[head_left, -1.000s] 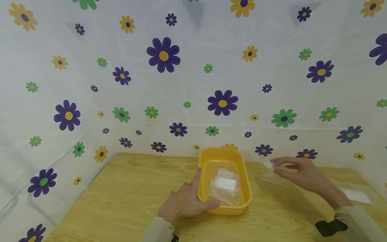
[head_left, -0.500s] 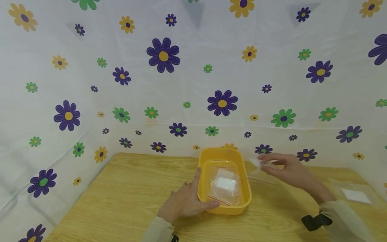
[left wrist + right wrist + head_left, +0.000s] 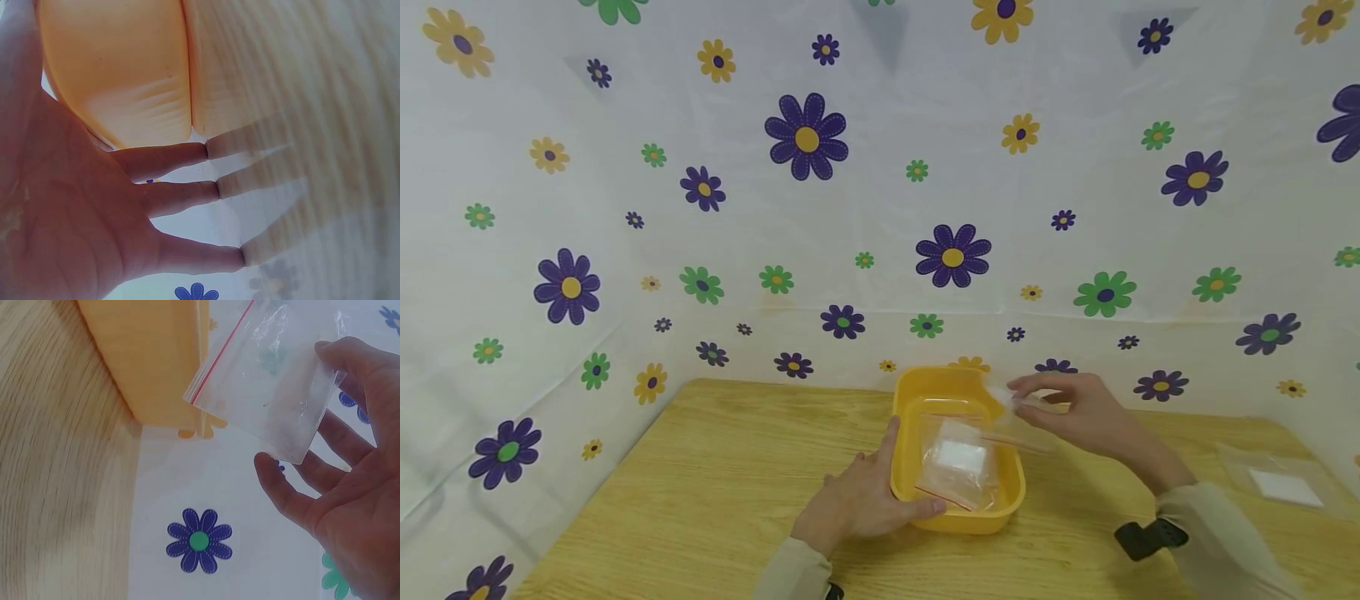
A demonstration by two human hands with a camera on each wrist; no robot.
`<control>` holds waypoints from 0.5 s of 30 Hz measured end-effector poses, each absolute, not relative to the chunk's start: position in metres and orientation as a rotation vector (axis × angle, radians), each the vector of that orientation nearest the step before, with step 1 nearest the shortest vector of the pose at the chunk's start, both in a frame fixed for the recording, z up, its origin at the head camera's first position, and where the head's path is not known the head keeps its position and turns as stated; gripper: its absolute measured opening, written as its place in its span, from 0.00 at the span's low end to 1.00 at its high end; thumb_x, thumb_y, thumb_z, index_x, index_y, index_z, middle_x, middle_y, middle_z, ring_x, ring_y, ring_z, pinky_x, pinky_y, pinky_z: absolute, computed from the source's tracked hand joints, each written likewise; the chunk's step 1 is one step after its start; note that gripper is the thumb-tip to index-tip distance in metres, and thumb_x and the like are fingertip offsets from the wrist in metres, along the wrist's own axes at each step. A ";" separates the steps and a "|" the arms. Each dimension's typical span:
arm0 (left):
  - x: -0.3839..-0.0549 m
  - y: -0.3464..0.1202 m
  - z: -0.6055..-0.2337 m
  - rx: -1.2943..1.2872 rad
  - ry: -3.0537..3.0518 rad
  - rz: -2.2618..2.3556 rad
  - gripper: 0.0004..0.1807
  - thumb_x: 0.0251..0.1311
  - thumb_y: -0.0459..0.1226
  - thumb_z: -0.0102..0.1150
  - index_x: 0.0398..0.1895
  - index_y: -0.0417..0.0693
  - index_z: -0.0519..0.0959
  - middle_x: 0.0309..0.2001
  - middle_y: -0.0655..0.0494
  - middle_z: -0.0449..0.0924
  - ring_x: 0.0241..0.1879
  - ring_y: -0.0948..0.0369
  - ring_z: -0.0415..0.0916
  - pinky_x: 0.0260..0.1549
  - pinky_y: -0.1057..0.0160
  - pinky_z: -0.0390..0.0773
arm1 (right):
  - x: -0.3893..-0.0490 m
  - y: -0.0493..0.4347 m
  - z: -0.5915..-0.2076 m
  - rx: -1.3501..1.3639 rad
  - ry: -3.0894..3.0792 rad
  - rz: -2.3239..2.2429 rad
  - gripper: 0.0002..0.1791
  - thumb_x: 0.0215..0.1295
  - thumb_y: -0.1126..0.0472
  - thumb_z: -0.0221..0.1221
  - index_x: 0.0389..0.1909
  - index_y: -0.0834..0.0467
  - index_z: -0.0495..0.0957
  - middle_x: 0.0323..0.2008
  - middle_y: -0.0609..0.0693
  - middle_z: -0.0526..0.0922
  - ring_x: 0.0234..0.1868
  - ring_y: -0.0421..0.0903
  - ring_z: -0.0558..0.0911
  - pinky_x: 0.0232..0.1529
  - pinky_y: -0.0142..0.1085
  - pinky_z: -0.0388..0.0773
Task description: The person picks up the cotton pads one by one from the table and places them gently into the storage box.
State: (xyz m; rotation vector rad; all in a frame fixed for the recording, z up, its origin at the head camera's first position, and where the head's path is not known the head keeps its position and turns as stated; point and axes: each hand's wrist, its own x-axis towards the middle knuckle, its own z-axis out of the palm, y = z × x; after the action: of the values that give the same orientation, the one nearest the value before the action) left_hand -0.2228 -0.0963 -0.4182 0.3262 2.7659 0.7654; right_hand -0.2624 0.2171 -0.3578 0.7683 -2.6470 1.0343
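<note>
My left hand [image 3: 857, 496] rests against the left and near sides of a yellow plastic tub [image 3: 1013, 475], thumb at the near rim. In the left wrist view its fingers [image 3: 181, 161] are straight, with tips on the tabletop. Inside the tub lie clear zip-lock bags [image 3: 958, 457] with red seal lines and a white insert showing. Over the tub's right rim, my right hand [image 3: 1086, 412] pinches another clear zip-lock bag [image 3: 275, 381] by one end. Its red-striped end hangs away from the fingers, beside the tub wall in the right wrist view.
Another clear bag with a white rectangle [image 3: 1285, 487] lies on the wooden table [image 3: 722, 467] at the right. A white flowered curtain [image 3: 880, 208] hangs behind the table and along its sides.
My right hand has moved left with the zip-lock bag, from the right of the tub to above its right rim. The left hand and the tub have stayed in place.
</note>
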 end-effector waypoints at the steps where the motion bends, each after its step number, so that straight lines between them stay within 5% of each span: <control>1: -0.223 -0.096 -0.419 0.323 2.765 0.765 0.72 0.45 0.80 0.57 0.84 0.62 0.32 0.75 0.46 0.68 0.70 0.41 0.70 0.58 0.17 0.63 | -0.263 0.215 -0.358 0.776 -2.645 1.042 0.05 0.69 0.57 0.67 0.43 0.47 0.87 0.54 0.51 0.88 0.57 0.56 0.84 0.50 0.36 0.84; 15: -0.224 -0.097 -0.419 0.315 2.771 0.751 0.71 0.45 0.82 0.54 0.84 0.63 0.33 0.75 0.46 0.68 0.71 0.41 0.69 0.59 0.17 0.61 | -0.271 0.180 -0.361 0.858 -2.673 1.103 0.07 0.67 0.55 0.68 0.44 0.47 0.87 0.53 0.51 0.88 0.57 0.55 0.84 0.50 0.47 0.87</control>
State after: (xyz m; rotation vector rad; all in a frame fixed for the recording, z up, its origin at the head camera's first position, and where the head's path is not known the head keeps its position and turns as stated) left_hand -0.2245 -0.0973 -0.4194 0.3152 2.7711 0.7509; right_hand -0.2706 0.1803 -0.3611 0.8580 -2.6729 1.1028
